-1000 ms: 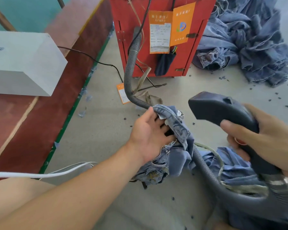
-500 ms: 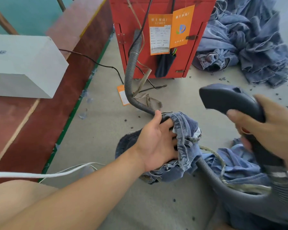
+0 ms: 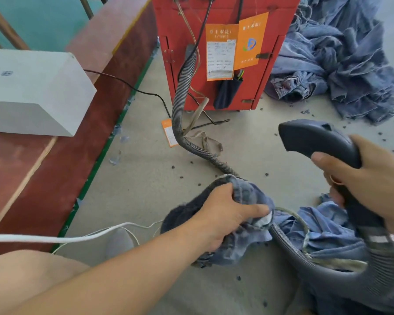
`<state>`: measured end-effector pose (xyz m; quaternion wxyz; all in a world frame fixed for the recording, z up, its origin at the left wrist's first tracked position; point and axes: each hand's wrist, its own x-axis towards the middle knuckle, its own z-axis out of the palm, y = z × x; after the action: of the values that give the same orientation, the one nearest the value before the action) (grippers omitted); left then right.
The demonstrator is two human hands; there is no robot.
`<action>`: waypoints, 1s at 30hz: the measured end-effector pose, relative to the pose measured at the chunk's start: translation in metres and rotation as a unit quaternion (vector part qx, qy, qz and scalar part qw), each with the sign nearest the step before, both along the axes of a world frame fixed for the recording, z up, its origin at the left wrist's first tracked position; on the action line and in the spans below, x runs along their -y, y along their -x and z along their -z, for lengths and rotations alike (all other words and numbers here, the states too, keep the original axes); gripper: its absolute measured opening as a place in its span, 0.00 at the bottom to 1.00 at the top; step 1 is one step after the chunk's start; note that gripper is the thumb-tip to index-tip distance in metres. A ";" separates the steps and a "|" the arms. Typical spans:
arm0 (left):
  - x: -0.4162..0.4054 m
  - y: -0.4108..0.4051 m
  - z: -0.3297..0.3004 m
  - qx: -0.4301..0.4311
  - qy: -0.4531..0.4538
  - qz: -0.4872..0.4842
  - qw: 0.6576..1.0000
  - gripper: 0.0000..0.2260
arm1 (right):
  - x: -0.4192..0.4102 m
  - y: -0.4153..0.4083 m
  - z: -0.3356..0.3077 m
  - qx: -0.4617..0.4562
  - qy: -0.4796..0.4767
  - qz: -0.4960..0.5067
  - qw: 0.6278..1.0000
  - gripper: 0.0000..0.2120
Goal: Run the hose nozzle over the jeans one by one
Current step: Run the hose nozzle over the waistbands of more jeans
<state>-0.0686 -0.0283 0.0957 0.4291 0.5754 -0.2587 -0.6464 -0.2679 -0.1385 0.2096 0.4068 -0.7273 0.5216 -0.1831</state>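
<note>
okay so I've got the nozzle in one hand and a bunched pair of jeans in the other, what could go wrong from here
1. The left hand grips the jeans in a wad, so the nozzle may miss folded-in fabric.
2. The hose runs under the jeans, so lifting them could snag it.
3. The white cord crosses near your leg and may tangle.

Bunched jeans (image 3: pixel 248 196) in left hand (image 3: pixel 223 214)

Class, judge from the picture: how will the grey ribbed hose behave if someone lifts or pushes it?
The grey ribbed hose probably flexes easily, since it snakes across the floor in loose curves. Its ribbing suggests it bends without kinking. It likely drags and snags, as it runs under the jeans.
</note>
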 end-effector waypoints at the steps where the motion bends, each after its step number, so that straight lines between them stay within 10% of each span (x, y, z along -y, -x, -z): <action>1: 0.001 -0.002 0.003 0.081 -0.006 -0.019 0.996 0.10 | 0.000 0.002 0.000 -0.008 -0.001 -0.011 1.000 0.06; 4: 0.005 -0.008 -0.002 0.103 -0.024 -0.020 0.994 0.09 | -0.005 0.001 -0.001 -0.044 -0.012 -0.050 0.998 0.07; 12: 0.013 -0.039 -0.026 -0.320 0.030 -0.090 0.943 0.26 | -0.015 0.004 -0.006 -0.126 -0.018 -0.166 0.978 0.26; 21: 0.003 -0.024 -0.016 -0.401 0.022 0.071 0.913 0.43 | -0.026 -0.025 0.005 -0.175 0.030 -0.173 0.969 0.11; 26: -0.019 0.004 -0.020 -0.032 0.008 0.123 0.992 0.23 | -0.001 -0.004 0.009 -0.044 -0.025 -0.013 0.999 0.06; 30: -0.038 0.009 -0.002 0.287 0.061 0.109 0.950 0.20 | -0.002 0.011 0.025 -0.042 -0.046 -0.004 0.998 0.29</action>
<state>-0.0774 0.0100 0.0979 0.2980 0.6780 -0.4709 -0.4795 -0.2792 -0.1361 0.1850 0.4179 -0.7170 0.5434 -0.1267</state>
